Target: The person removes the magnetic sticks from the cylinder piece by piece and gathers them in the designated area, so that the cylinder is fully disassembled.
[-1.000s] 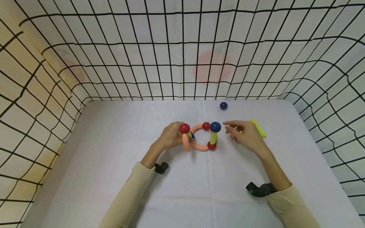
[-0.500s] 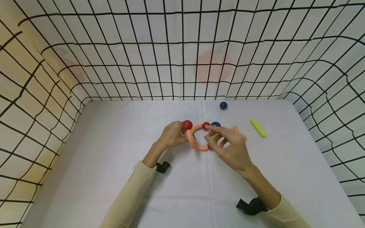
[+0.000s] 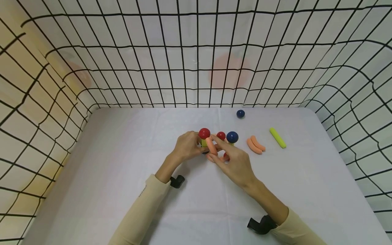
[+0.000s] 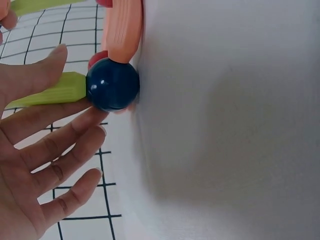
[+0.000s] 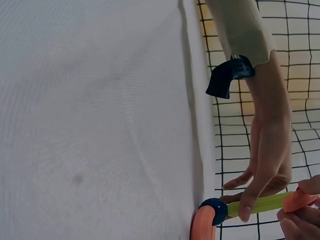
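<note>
My left hand grips an upright light-green stick between thumb and fingers. A dark blue ball is at the stick's foot, joined to a ring of curved orange pieces. On top of the stick sits a red ball, from which a curved orange rod extends. My right hand pinches that rod between thumb and fingers, and it partly hides the ring in the head view. A second upright, topped by a blue ball, rises from the ring's right side behind the right hand.
Two loose curved orange rods lie right of the ring. Farther right is a loose light-green stick, and a loose blue ball lies near the back. A black wire grid encloses the white table at back and sides.
My right hand has moved left from beside the green stick onto the curved rod, uncovering the two loose orange rods. The red ball and its rod have shifted right, the rod swinging rightward.
</note>
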{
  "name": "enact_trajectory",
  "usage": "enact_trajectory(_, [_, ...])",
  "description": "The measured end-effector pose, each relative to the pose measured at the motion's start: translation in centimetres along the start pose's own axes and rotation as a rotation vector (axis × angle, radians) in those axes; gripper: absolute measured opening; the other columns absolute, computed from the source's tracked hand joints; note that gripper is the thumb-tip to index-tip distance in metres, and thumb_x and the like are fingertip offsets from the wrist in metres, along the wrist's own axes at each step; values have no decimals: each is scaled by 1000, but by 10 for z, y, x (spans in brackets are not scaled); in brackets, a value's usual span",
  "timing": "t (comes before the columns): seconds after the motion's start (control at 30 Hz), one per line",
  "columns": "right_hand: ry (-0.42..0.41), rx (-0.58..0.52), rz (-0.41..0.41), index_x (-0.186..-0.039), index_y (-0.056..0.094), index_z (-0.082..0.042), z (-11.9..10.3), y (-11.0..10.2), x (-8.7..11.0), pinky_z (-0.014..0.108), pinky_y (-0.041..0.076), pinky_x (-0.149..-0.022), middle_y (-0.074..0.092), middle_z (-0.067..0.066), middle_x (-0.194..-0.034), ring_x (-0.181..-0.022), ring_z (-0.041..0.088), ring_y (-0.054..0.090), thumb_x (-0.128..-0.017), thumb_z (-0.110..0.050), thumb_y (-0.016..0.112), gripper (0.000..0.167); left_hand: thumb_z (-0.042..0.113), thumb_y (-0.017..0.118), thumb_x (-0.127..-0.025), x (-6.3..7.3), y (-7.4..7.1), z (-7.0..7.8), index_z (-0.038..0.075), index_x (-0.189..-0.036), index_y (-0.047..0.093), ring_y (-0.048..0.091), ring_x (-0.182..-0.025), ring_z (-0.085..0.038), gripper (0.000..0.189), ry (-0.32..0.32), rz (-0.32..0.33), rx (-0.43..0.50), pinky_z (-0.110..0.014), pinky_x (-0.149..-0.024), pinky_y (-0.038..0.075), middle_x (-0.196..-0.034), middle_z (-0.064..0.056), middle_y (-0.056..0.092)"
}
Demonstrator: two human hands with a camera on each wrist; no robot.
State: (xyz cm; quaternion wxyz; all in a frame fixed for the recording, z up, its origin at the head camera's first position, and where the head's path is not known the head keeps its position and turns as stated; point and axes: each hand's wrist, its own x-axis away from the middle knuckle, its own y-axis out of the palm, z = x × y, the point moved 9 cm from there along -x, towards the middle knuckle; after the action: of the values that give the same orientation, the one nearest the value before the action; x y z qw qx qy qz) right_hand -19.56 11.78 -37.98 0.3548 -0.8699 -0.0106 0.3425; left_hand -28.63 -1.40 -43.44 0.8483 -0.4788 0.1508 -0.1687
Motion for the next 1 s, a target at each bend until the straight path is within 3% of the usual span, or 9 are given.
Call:
enact_trajectory(0.1, [13, -44, -30, -141, 64, -9, 3, 2, 0, 22, 51, -54, 76, 6, -92, -60, 9, 54, -83, -11, 87, 62, 33, 88, -83, 1, 0, 0, 2, -83, 79, 67, -82, -20, 31, -13, -3, -14, -29, -64, 54, -91, -8, 78])
enact_trajectory(0.2, [11, -71, -43, -141, 64, -7, 4, 3, 0, 24, 51, -55, 76, 9, -102, -63, 14, 56, -86, -6, 84, 58, 36, 87, -84, 2, 2, -2, 0, -90, 80, 70, -87, -23, 36, -28, -7, 0, -33, -69, 59, -96, -11, 79])
enact_trajectory(0.33, [9, -85, -48, -140, 64, -5, 5, 3, -1, 19, 48, -56, 76, 10, -107, -65, 15, 56, -86, -4, 83, 57, 32, 83, -89, 6, 3, -5, 1, -103, 80, 73, -97, -26, 34, -20, 9, 109, -40, -81, 62, -104, -11, 79])
enact_trajectory(0.47, [13, -92, -52, -141, 64, -6, 6, 4, -1, 19, 49, -58, 76, 10, -109, -68, 13, 56, -87, -4, 82, 57, 19, 81, -92, 11, -7, -1, 2, -111, 77, 74, -101, -25, 26, 40, 78, 311, -41, -90, 61, -107, -10, 79])
enact_trajectory(0.57, [19, -93, -54, -142, 63, -8, 6, 4, -1, 22, 53, -59, 76, 10, -109, -72, 12, 58, -88, -6, 81, 57, 14, 81, -91, 16, -20, 4, 2, -121, 74, 76, -101, -25, 33, 95, 148, 413, -41, -92, 62, -108, -11, 80])
enact_trajectory(0.73, [19, -95, -55, -142, 63, -8, 7, 3, -1, 31, 57, -59, 76, 10, -107, -73, 11, 58, -89, -8, 80, 56, 10, 83, -87, 22, -41, 10, 6, -144, 60, 75, -104, -28, 61, 167, 262, 476, -39, -96, 61, -118, -14, 77])
enact_trajectory(0.83, [21, -105, -60, -143, 63, -9, 7, 3, 0, 29, 56, -59, 76, 9, -109, -74, 10, 58, -90, -7, 80, 56, 6, 84, -85, 25, -50, 15, 8, -150, 54, 74, -106, -30, 71, 237, 289, 518, -40, -99, 60, -123, -15, 75])
enact_trajectory(1.0, [26, -120, -68, -143, 62, -8, 7, 3, 0, 28, 56, -60, 75, 10, -110, -76, 10, 58, -90, -7, 79, 55, -1, 81, -85, 29, -57, 26, 4, -141, 63, 73, -113, -28, 59, 369, 306, 527, -36, -100, 59, -127, -14, 72])
